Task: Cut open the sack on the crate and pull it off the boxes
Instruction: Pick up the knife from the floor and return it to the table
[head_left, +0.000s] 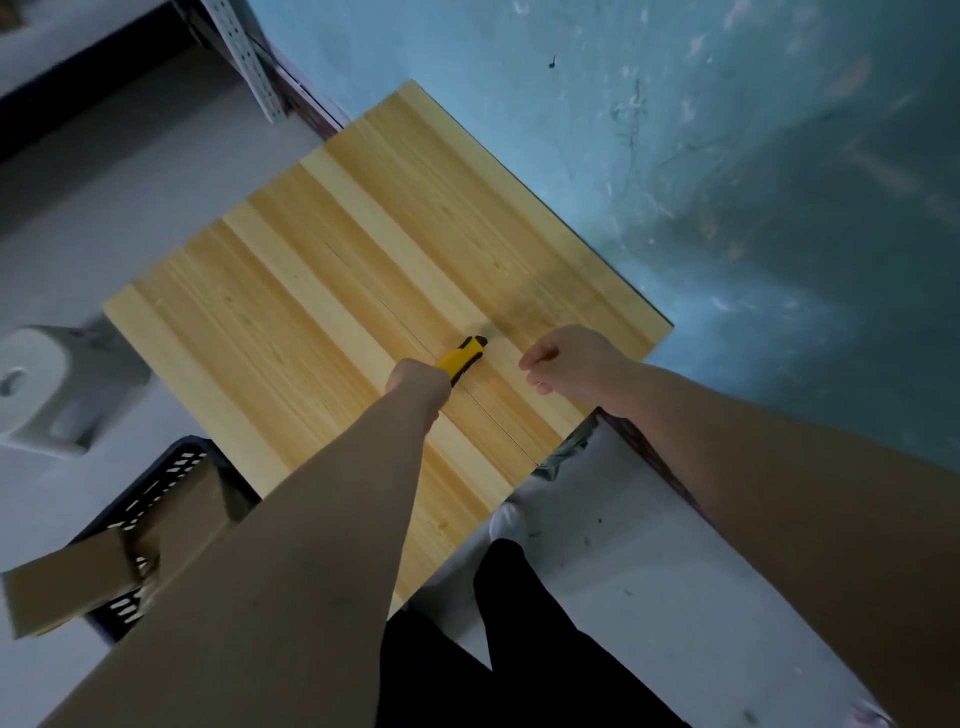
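The sack on the crate is not plain to see; a wood table top (322, 291) fills the middle of the frame, and only a bit of crumpled grey-green stuff (569, 452) peeks out under its lower right edge, which may or may not be the sack. A yellow and black cutter (462, 358) lies flat on the wood, a little right of the middle of the frame, with its black tip pointing to the upper right. The left hand (418, 384) is closed around the back end of the cutter, and its bare arm reaches in long and straight from the lower left corner. The right hand (566, 361) is just beside the cutter, loosely curled with the fingers bent in, and it holds nothing; its arm comes in from the lower right. A thin line runs along the wood under the cutter. In the lower left, a black plastic crate (156, 483) with slots holds brown cardboard boxes (78, 582). A white stool (47, 384) stands at the left edge. A blue wall (727, 156) fills the upper right. No words or labels can be read anywhere.
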